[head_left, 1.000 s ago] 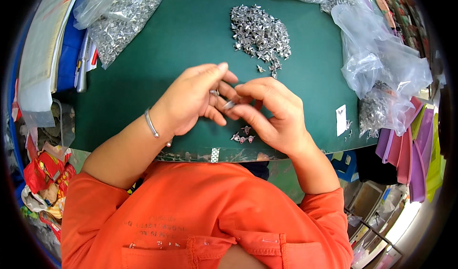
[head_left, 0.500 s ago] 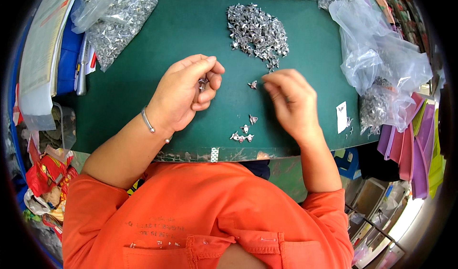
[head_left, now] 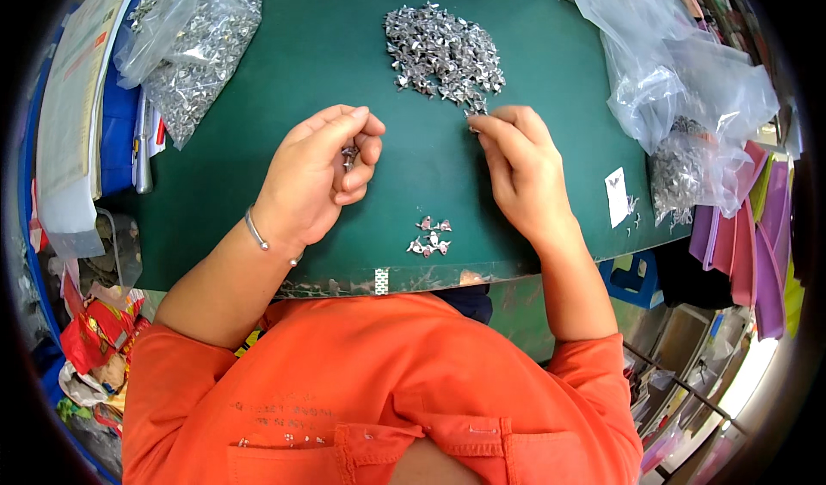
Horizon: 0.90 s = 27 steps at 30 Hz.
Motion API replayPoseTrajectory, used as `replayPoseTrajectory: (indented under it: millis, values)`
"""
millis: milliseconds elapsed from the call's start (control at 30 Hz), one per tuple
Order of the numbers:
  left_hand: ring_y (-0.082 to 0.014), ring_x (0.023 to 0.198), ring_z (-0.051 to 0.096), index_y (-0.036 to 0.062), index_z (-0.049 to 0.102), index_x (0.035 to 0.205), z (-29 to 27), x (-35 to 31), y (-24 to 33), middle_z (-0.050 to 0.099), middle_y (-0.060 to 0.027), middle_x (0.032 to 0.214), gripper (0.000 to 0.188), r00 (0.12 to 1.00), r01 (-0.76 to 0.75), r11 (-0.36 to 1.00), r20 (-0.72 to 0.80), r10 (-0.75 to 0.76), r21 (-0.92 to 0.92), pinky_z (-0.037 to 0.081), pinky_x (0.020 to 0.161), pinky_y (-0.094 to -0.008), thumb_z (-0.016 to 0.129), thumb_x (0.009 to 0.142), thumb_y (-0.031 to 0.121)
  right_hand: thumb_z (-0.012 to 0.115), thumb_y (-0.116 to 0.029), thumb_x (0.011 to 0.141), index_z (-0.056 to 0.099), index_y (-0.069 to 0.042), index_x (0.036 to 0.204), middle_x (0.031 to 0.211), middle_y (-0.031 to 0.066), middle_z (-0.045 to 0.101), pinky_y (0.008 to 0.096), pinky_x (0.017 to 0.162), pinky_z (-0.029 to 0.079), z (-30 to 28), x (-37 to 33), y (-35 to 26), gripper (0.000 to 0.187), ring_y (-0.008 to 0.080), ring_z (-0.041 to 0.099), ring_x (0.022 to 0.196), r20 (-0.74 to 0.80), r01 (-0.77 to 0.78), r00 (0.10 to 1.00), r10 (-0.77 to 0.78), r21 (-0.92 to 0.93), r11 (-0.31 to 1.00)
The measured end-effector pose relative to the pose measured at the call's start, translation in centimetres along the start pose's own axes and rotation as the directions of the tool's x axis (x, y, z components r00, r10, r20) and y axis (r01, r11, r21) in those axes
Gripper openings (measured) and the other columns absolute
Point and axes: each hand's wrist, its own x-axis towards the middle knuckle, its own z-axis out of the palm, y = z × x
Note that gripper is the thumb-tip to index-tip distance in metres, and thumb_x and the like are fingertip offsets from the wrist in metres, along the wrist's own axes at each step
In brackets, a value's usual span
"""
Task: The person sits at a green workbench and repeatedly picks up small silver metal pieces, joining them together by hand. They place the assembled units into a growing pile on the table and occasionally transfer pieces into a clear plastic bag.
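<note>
My left hand (head_left: 311,171) is closed loosely, palm inward, around small silvery metal pieces (head_left: 349,156) that show between thumb and fingers. Thumb and forefinger of my right hand (head_left: 529,171) are brought together at the near tip of a heap of the same pointed, winged metal pieces (head_left: 443,52). One such piece shows at its fingertips; the fingers partly hide it. Several loose metal pieces (head_left: 428,246) lie in a small group near the table's front edge, between my forearms.
The green tabletop (head_left: 344,46) carries clear bags of metal parts at far left (head_left: 202,67) and right (head_left: 680,171). A white paper slip (head_left: 616,197) lies right of my right hand. Folders (head_left: 82,98) stand at the left edge; a blue stool (head_left: 635,278) is below at right.
My right hand has moved to the heap's near tip. The single piece lying before it is gone from that spot, and the group by the front edge sits closer together. My left hand stays closed.
</note>
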Motion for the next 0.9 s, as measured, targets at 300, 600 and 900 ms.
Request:
replayPoseTrajectory:
  millis: [300,600,900]
  values:
    - [-0.0060,0.053,0.043,0.0044,0.059,0.100,-0.1,0.0,0.0,0.055,-0.0029,0.080,0.023,1.000,-0.001,1.000,-0.001,0.001,0.031,0.030,0.043,-0.0199,0.048,0.106,0.025,0.068,0.002,0.084,0.069,-0.001,0.098,0.094,0.0147,0.065,0.0380,0.078,0.053,-1.3,-0.4,0.8,0.014,0.0339,0.064,0.088,0.034,-0.151,0.988,0.150,0.063,0.986]
    - [-0.0058,0.053,0.042,0.0053,0.059,0.101,-0.4,0.1,-0.2,0.055,-0.0021,0.080,0.023,0.999,-0.022,0.999,0.035,0.021,0.032,0.030,0.043,-0.0199,0.048,0.106,0.025,0.070,0.004,0.081,0.069,-0.003,0.099,0.098,0.0125,0.064,0.0387,0.079,0.053,-1.9,-1.8,-0.3,0.019,0.0314,0.063,0.091,0.204,-0.005,0.978,-0.038,0.206,0.979]
    - [-0.0051,0.054,0.042,0.0057,0.060,0.103,-0.6,0.2,-0.1,0.056,-0.0012,0.081,0.022,0.999,-0.041,0.999,0.034,0.040,0.026,0.031,0.044,-0.0196,0.048,0.106,0.025,0.056,0.010,0.084,0.068,-0.001,0.112,0.115,0.0172,0.064,0.0412,0.090,0.052,-0.2,0.4,0.7,0.032,0.0360,0.063,0.104,0.122,-0.030,0.993,-0.003,0.265,0.964]
